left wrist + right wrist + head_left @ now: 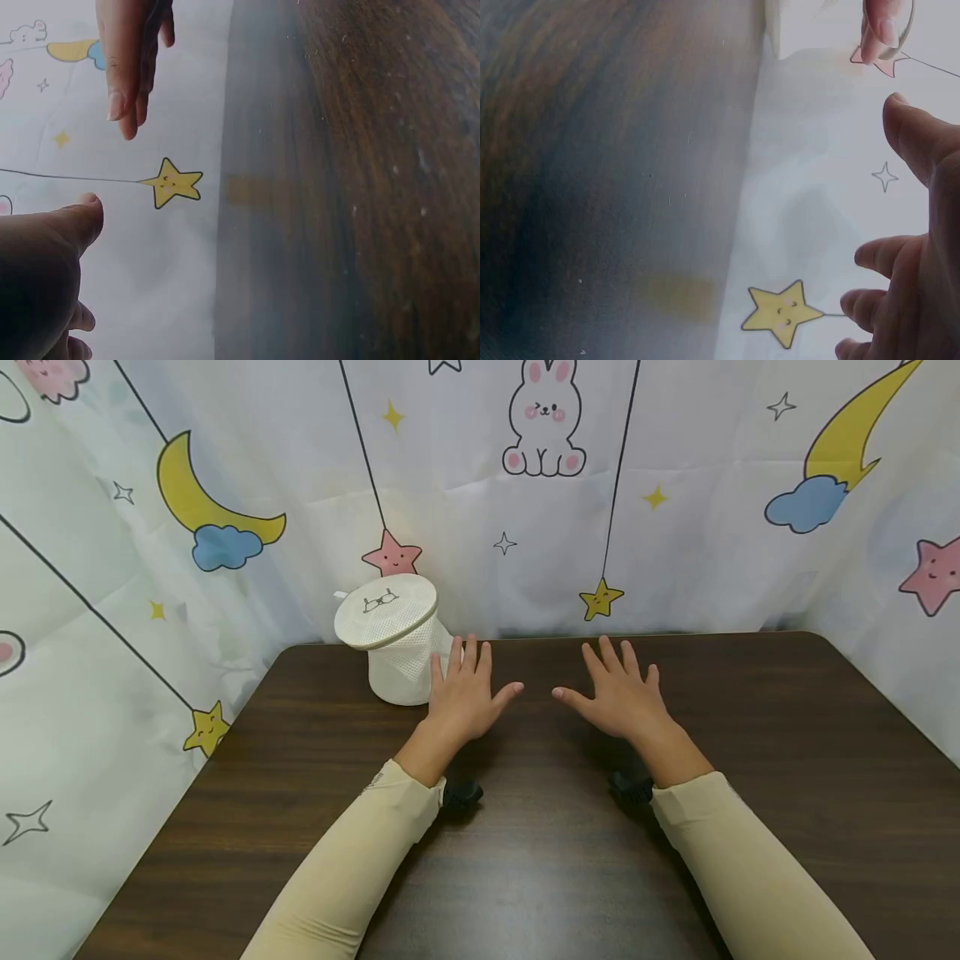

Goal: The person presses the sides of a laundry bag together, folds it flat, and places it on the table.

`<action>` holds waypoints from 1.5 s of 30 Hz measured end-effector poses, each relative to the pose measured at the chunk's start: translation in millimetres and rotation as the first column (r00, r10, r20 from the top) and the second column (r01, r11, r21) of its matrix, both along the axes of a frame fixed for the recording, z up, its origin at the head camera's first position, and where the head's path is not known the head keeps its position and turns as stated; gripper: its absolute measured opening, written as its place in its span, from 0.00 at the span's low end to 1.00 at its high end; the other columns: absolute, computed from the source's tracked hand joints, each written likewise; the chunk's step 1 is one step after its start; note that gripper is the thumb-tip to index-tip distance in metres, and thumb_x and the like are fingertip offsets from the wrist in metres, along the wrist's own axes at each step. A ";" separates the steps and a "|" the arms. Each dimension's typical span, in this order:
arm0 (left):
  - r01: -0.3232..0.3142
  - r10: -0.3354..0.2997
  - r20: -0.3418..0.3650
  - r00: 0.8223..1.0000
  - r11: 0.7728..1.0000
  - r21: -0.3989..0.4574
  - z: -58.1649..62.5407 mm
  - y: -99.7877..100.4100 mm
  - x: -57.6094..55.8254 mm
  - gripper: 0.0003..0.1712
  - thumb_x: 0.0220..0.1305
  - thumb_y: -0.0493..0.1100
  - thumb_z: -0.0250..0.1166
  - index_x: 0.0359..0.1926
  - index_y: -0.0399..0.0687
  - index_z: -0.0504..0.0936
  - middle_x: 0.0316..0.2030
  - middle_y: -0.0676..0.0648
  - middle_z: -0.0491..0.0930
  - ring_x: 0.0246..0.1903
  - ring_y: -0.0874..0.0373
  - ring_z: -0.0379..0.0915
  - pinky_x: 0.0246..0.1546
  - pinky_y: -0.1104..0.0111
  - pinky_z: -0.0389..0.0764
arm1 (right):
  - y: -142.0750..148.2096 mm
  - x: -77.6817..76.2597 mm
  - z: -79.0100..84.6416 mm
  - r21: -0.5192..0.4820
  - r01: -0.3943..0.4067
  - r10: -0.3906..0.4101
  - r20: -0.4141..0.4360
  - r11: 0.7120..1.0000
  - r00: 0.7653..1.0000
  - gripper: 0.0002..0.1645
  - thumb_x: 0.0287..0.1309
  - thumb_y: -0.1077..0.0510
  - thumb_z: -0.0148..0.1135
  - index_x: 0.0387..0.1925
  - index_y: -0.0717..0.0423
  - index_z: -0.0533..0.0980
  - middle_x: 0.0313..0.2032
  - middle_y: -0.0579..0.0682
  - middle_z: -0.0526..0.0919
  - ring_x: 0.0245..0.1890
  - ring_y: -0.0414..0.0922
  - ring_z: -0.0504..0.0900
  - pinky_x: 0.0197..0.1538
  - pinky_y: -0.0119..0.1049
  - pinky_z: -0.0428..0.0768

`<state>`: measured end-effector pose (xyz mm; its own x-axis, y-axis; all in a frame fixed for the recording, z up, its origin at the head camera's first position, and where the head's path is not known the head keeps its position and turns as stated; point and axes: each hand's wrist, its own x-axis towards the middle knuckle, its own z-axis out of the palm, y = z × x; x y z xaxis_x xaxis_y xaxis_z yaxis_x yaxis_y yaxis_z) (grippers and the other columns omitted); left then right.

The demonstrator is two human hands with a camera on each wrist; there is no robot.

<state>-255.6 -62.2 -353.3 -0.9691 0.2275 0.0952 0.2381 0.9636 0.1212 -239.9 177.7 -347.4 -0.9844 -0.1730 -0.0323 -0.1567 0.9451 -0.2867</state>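
Note:
A white cylindrical mesh laundry bag [401,664] with a round lid stands at the back left of the table, its lid tilted. In the head view my left hand [461,697] is just right of it, fingers straight and spread, partly overlapping its side; whether they touch I cannot tell. To the right, my right hand [622,697] is held apart from the left, palm down, fingers spread, holding nothing. The left wrist view shows the left hand [41,277] large at lower left. The right hand [915,247] fills the right side of the right wrist view.
Below both hands lies a dark brown wooden table [525,877] with rounded back corners. Behind and beside it hangs a white curtain [465,502] printed with moons, stars and a rabbit. A black strap piece [462,795] shows under the left wrist, another [630,787] under the right.

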 end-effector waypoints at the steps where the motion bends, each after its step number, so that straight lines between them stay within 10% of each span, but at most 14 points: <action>1: 0.002 -0.002 -0.003 1.000 1.000 0.000 0.4 -0.1 -0.1 0.52 0.67 0.77 0.38 0.79 0.49 0.44 0.79 0.45 0.35 0.77 0.48 0.22 0.73 0.43 0.30 | 0.0 0.0 0.4 -0.003 0.000 0.000 0.002 1.000 1.000 0.62 0.57 0.17 0.37 0.79 0.48 0.37 0.78 0.56 0.29 0.76 0.61 0.25 0.67 0.72 0.30; 17: 0.066 -0.056 -0.076 0.996 0.989 0.132 21.7 -6.2 2.9 0.49 0.70 0.73 0.41 0.78 0.45 0.49 0.78 0.42 0.43 0.78 0.49 0.33 0.74 0.47 0.40 | -1.2 -1.4 0.1 -0.004 0.000 0.000 -0.004 1.000 1.000 0.62 0.57 0.17 0.37 0.79 0.50 0.37 0.78 0.56 0.30 0.76 0.63 0.27 0.67 0.73 0.31; 26: 0.139 -0.032 -0.300 0.953 0.928 0.345 61.0 -39.6 6.5 0.37 0.73 0.62 0.49 0.73 0.46 0.63 0.73 0.43 0.60 0.75 0.52 0.50 0.75 0.49 0.39 | -23.1 -12.5 6.6 -0.097 -0.038 0.035 -0.036 0.995 0.999 0.61 0.57 0.17 0.39 0.79 0.47 0.38 0.78 0.57 0.34 0.77 0.61 0.30 0.68 0.73 0.34; 34: 0.075 0.264 -0.348 0.900 0.692 0.718 69.1 -108.3 -13.5 0.32 0.70 0.52 0.55 0.69 0.42 0.68 0.72 0.41 0.61 0.74 0.49 0.52 0.75 0.49 0.39 | -64.9 -25.6 22.1 -0.178 -0.130 0.120 -0.066 0.975 0.991 0.58 0.60 0.20 0.40 0.79 0.47 0.41 0.78 0.55 0.38 0.77 0.58 0.33 0.69 0.71 0.39; 39: -0.095 0.400 -0.122 0.909 0.481 0.872 58.9 -143.4 -23.6 0.34 0.70 0.54 0.54 0.73 0.50 0.63 0.74 0.48 0.58 0.74 0.56 0.49 0.74 0.60 0.51 | -89.9 -29.1 28.2 -0.215 -0.167 0.153 -0.083 0.962 0.985 0.56 0.62 0.22 0.42 0.79 0.47 0.43 0.78 0.55 0.41 0.78 0.57 0.37 0.70 0.70 0.43; 45: -0.257 0.368 0.176 0.913 0.186 0.948 48.5 -161.1 -28.1 0.39 0.73 0.55 0.52 0.78 0.53 0.49 0.77 0.48 0.47 0.75 0.54 0.44 0.72 0.60 0.55 | -115.2 -31.5 30.0 -0.268 -0.222 0.208 -0.079 0.937 0.975 0.53 0.65 0.26 0.45 0.79 0.49 0.43 0.78 0.55 0.44 0.77 0.58 0.41 0.70 0.68 0.45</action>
<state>-283.7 -223.4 -304.8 -0.9132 -0.4012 0.0707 0.0076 0.1567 0.9876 -271.4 62.5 -317.5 -0.9220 -0.3759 0.0929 -0.3674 0.7734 -0.5166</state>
